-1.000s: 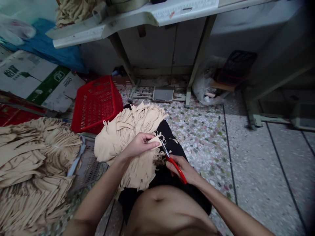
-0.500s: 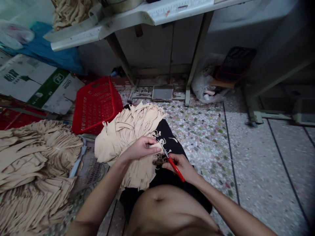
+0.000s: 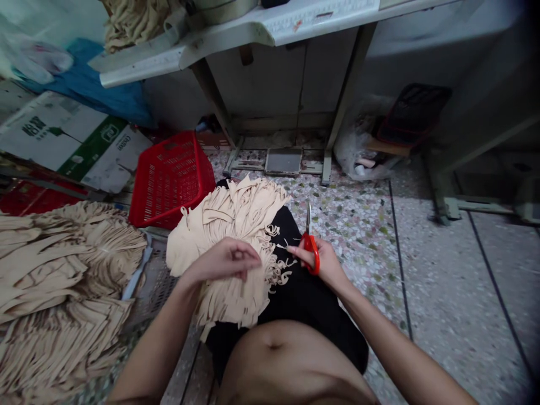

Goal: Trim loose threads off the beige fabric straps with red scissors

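My left hand (image 3: 223,261) lies curled on a bundle of beige fabric strips (image 3: 228,225), its fingers pinching into the strips. The bundle rests across my lap on black cloth (image 3: 304,289), with curled trimmings (image 3: 278,264) at its right edge. My right hand (image 3: 324,261) grips red-handled scissors (image 3: 311,246), their narrow steel blades pointing up and away from the fabric. A small snippet of fabric (image 3: 282,246) lies near the right fingertips.
A large heap of beige strips (image 3: 63,264) lies on a grey plastic crate (image 3: 154,284) to my left. Beyond stand a red basket (image 3: 169,180) and cardboard (image 3: 71,135). A sewing table (image 3: 236,39) and its treadle (image 3: 283,161) stand ahead on the terrazzo floor (image 3: 442,292).
My right hand has drawn back from the fabric and turned the scissors upright. My left hand has shifted down the bundle, and the curled trimmings now show at its edge.
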The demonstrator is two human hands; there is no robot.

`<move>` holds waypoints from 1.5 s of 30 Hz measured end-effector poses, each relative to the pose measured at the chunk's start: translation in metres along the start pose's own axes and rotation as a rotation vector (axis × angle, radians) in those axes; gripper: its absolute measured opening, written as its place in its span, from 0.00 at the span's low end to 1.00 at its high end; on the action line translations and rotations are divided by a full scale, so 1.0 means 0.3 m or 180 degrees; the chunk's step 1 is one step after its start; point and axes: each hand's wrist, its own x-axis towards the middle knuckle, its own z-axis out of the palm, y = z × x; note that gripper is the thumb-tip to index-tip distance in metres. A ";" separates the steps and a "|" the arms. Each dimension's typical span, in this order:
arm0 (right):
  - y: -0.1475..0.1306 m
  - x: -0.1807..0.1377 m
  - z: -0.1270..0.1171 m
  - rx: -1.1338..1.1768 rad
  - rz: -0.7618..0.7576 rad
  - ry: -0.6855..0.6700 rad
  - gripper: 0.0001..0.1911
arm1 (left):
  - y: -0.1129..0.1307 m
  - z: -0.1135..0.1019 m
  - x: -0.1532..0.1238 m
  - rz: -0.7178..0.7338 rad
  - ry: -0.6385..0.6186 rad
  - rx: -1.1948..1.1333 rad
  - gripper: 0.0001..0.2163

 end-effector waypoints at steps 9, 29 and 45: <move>-0.020 0.254 0.066 0.0247 -0.0522 0.0411 0.28 | -0.061 -0.028 0.227 0.0521 0.1686 0.2043 0.07; -0.071 0.142 0.082 0.1058 -0.0455 0.0182 0.20 | -0.042 -0.027 0.216 0.1021 0.1353 -0.0993 0.18; -0.050 -0.050 -0.072 -0.0924 -0.0560 -0.0964 0.26 | 0.045 0.000 0.208 0.0621 0.0940 -0.0760 0.18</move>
